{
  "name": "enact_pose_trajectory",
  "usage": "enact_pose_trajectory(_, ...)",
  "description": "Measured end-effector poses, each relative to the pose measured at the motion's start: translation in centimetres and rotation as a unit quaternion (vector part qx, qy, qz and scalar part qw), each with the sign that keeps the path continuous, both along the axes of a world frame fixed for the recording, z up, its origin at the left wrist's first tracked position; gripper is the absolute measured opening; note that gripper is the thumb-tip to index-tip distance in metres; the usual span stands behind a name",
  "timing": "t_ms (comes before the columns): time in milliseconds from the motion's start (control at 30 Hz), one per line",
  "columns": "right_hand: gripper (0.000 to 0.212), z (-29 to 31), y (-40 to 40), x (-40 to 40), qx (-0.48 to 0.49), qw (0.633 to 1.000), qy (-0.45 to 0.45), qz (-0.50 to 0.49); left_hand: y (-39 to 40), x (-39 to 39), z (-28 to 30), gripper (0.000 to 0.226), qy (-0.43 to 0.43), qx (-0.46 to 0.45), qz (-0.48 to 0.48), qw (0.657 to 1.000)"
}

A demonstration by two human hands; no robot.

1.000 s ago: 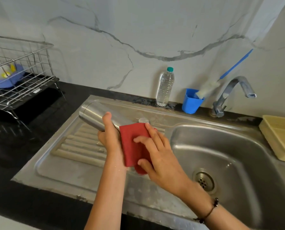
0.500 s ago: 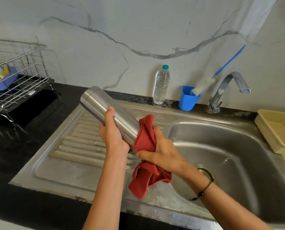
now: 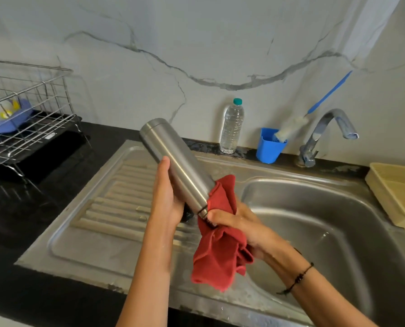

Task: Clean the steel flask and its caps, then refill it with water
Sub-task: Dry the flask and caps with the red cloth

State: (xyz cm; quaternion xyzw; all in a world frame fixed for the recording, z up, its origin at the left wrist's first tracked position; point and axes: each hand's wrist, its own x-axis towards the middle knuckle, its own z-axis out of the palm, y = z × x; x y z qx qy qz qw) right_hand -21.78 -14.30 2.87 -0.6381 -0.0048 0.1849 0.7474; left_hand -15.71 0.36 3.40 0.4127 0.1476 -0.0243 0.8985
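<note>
Since a moment ago, both hands have raised the steel flask point(image 3: 176, 161) higher and tilted it steeper, base toward 11 o'clock, over the sink's draining board point(image 3: 97, 223). Left hand point(image 3: 166, 197) grips its body, fingers curled behind and thumb along the side. Right hand point(image 3: 241, 226) pinches the red cloth point(image 3: 220, 251) around the flask's mouth at 5 o'clock. Behind stand a water bottle point(image 3: 232, 128), blue cup point(image 3: 268, 147) and tap point(image 3: 326, 135).

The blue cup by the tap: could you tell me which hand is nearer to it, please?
Right. The right hand, gripping the red cloth at the flask's mouth, is below the blue cup; the left hand, holding the steel flask, is further left.
</note>
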Motion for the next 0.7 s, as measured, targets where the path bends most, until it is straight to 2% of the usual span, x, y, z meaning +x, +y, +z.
enact_pose_trajectory(33,0.066,-0.1,-0.2,0.2,-0.08,0.995,-0.057,-0.026,0.0,0.1,0.1,0.05,0.01,0.018,0.0,1.0)
enact_pose_trajectory(67,0.075,-0.2,-0.5,0.4,-0.186,0.975,-0.114,-0.051,-0.1,0.1,0.4,0.046,0.02,0.029,0.002,0.999)
enact_pose_trajectory(133,0.079,-0.3,-0.6,0.4,-0.391,0.894,-0.202,-0.084,-1.1,-0.3,1.1,0.049,0.035,0.047,0.019,0.998)
enact_pose_trajectory(167,0.08,-0.5,-0.3,0.2,-0.456,0.852,-0.241,-0.087,-1.8,-0.5,1.3,0.053,0.047,0.053,0.045,0.997)
enact_pose_trajectory(200,0.081,-0.6,0.1,-0.1,-0.487,0.826,-0.272,-0.081,-2.4,-0.6,1.4,0.055,0.06,0.055,0.079,0.994)
enact_pose_trajectory(233,0.083,-0.8,0.4,-0.5,-0.495,0.817,-0.287,-0.074,-2.8,-0.8,1.4,0.055,0.07,0.051,0.107,0.99)
enact_pose_trajectory(367,0.077,-0.7,0.5,-0.7,-0.472,0.828,-0.295,-0.069,-2.9,-1.1,0.7,0.05,0.078,0.019,0.124,0.989)
enact_pose_trajectory(500,0.07,-0.1,0.1,-0.7,-0.408,0.875,-0.258,-0.042,-2.3,-1.2,-0.1,0.059,0.042,-0.002,0.081,0.996)
enact_pose_trajectory(600,0.069,0.1,-0.1,-0.8,-0.247,0.952,-0.175,-0.037,-2.2,-1.1,0.1,0.08,-0.002,-0.025,0.075,0.997)
enact_pose_trajectory(700,0.064,0.9,0.1,-0.8,-0.093,0.99,-0.103,-0.02,-2.1,-0.9,0.3,0.089,-0.015,-0.035,0.064,0.997)
